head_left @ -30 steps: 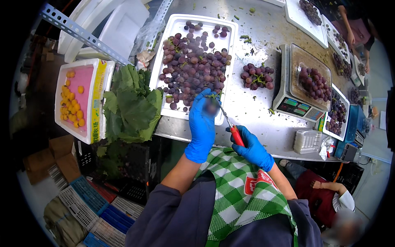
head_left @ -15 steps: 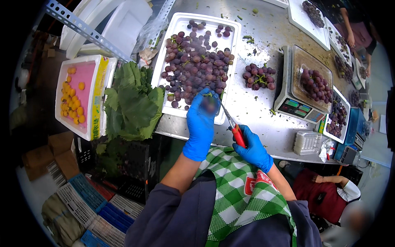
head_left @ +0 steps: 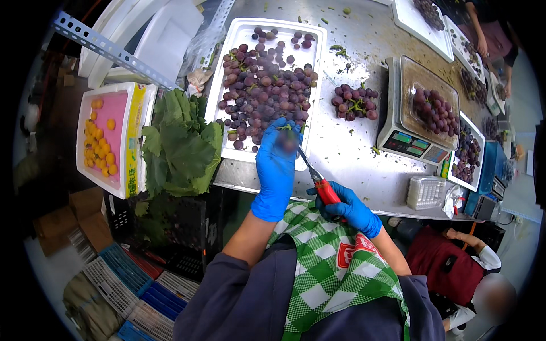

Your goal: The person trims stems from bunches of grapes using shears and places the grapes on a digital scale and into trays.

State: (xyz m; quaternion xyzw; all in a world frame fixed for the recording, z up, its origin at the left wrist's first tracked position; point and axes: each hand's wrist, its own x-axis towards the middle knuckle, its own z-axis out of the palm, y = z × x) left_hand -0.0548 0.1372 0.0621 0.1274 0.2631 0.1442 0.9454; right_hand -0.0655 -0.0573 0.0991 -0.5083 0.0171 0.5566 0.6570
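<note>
Grapes [head_left: 288, 142], blurred and dark, are in front of the person, above the near right part of a white tray [head_left: 317, 51]. Nearest is the right hand [head_left: 350, 208], its gloved fingers wrapped around the red handles of the clippers [head_left: 328, 193]; the blades point to the far left, toward the grapes, and I cannot tell if they touch. The left hand [head_left: 275, 162] has its fingers bent and pinching the grapes; the place of the thumb I cannot tell. Left of the tray are green leaves [head_left: 185, 148] and 1 box [head_left: 135, 125] with orange fruits [head_left: 99, 145]. Beyond the 2 hands, many loose grapes [head_left: 264, 85] fill the tray. To the right, 1 bunch [head_left: 355, 103] lies on the metal table [head_left: 355, 162], beside 1 scale [head_left: 410, 144] which carries more grapes [head_left: 435, 111].
</note>
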